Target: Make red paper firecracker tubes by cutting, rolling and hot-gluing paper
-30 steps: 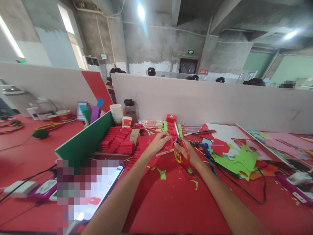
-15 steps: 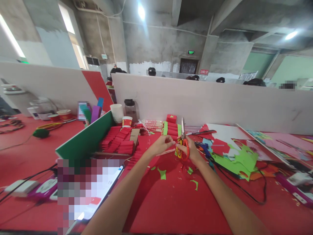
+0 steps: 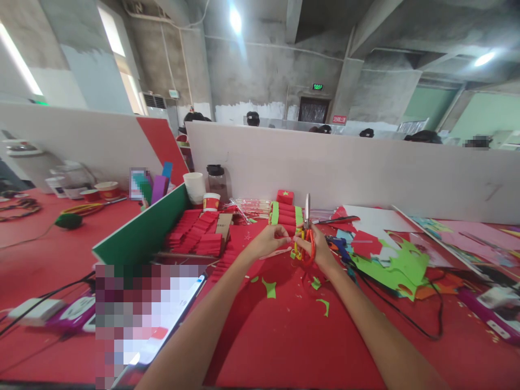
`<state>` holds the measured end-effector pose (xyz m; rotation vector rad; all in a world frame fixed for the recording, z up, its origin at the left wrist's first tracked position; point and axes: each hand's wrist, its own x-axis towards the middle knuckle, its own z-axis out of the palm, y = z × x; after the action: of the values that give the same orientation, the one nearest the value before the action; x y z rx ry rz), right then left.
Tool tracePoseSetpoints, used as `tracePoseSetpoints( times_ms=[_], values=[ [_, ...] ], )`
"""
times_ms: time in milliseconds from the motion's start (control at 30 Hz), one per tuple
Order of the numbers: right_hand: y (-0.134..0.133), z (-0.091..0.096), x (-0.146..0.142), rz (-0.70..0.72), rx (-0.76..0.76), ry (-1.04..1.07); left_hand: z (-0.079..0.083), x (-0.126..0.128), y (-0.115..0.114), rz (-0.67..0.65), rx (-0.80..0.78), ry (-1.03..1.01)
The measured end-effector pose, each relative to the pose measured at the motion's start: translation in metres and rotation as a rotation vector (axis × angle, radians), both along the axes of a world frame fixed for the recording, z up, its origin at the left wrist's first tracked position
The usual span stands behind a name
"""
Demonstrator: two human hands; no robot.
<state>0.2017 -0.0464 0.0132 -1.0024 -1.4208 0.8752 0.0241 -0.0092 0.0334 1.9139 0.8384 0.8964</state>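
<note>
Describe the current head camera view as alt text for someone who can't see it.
A person's right hand holds red-and-yellow-handled scissors over a red table, with the left hand close beside it. Red pieces lie in piles to the left, a cut-up green sheet to the right; a white partition stands behind.

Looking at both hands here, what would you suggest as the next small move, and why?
I would probably set the scissors down on the red tabletop. The right hand holds them, blades pointing away, while it is close beside the left hand, so freeing it might allow finer work. Whether anything is pinched between the two is too small to tell.
</note>
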Motion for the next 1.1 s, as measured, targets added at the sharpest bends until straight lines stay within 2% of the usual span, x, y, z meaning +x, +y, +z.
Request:
tracePoseSetpoints(
  times_ms=[233, 367, 467, 567, 700, 833, 1100],
  values=[
    [0.004, -0.007, 0.002, 0.051, -0.003, 0.006, -0.002, -0.003, 0.007, 0.096, 0.041, 0.029],
    [0.003, -0.007, 0.002, 0.029, -0.010, 0.012, -0.005, -0.004, 0.013, 0.182, 0.102, -0.041],
    [0.005, -0.007, 0.002, -0.002, 0.006, 0.033, -0.005, -0.004, 0.013, 0.197, 0.041, -0.088],
    [0.008, -0.009, 0.004, -0.040, 0.033, 0.064, -0.002, -0.003, 0.008, 0.189, -0.050, -0.046],
    [0.011, -0.010, 0.005, -0.076, 0.037, 0.079, 0.002, -0.001, 0.000, 0.114, -0.058, 0.083],
    [0.010, -0.009, 0.005, -0.064, 0.035, 0.070, 0.006, 0.000, -0.005, 0.067, -0.067, 0.051],
    [0.004, -0.006, 0.002, -0.010, 0.043, 0.056, 0.014, 0.001, -0.014, 0.036, -0.183, -0.022]
  ],
)
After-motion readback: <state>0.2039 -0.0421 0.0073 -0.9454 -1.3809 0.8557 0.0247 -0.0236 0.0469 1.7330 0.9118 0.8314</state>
